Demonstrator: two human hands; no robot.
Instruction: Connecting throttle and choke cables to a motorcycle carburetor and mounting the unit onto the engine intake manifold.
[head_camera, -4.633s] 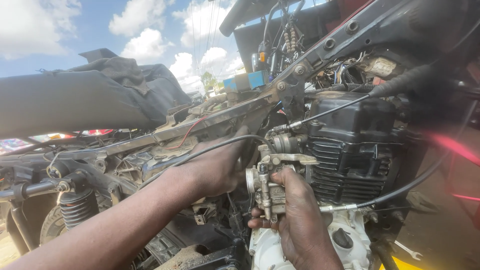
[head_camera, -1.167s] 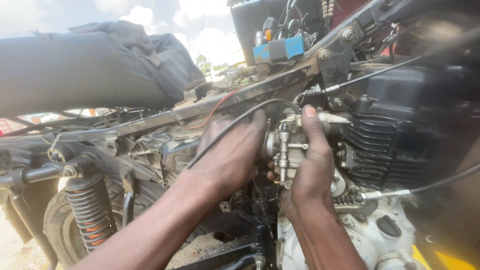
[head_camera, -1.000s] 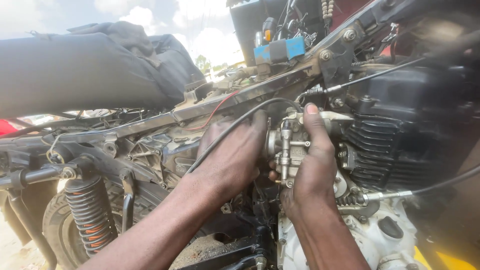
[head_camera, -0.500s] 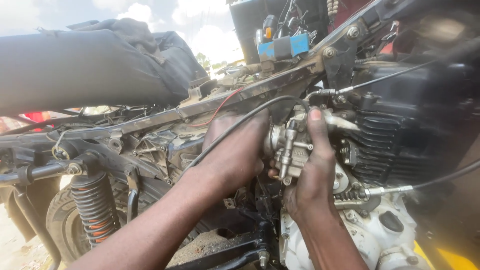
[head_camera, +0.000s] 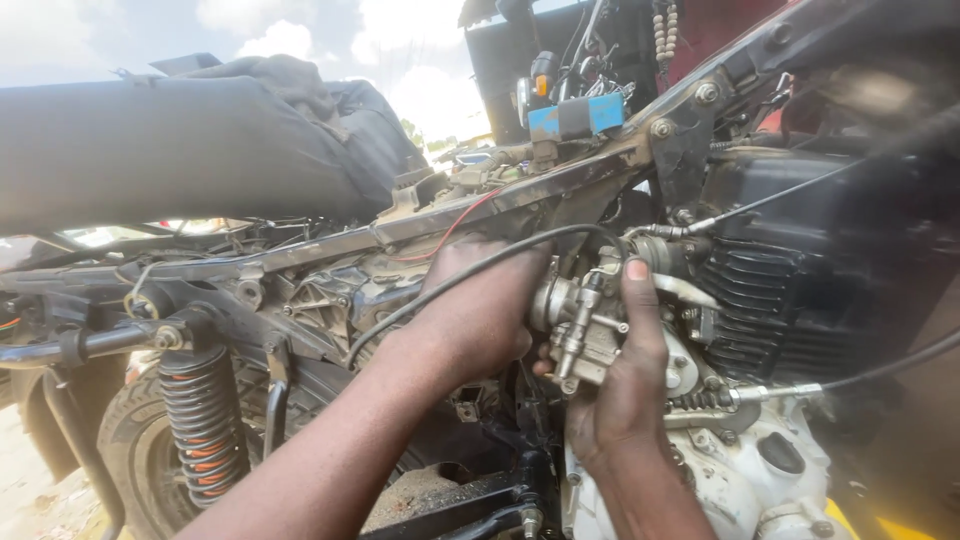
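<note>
Both hands meet on the carburetor (head_camera: 590, 325), which sits just behind the black finned engine (head_camera: 790, 290), under the frame rail (head_camera: 520, 200). The right hand (head_camera: 625, 400) comes up from below the carburetor and cups its underside, fingers curled round the body and the thumb (head_camera: 637, 300) stretched up its engine side. The left hand (head_camera: 480, 310) presses in from the rear-wheel side of the carburetor, closed against that end; its fingertips are hidden behind the part, so how tightly they grip cannot be told.

Since a second ago little has moved: the same two-handed hold, with the right thumb a touch higher. Several seconds back the right hand held lower on the carburetor. The part seems to be held steady at its seat rather than carried anywhere.

A black cable (head_camera: 470, 275) arcs over the left wrist toward the top of the carburetor. Rearward of it stands the coiled shock (head_camera: 200, 420), and above, the dark seat (head_camera: 190, 140). A blue block (head_camera: 580, 115) is perched on the rail above the carburetor.
</note>
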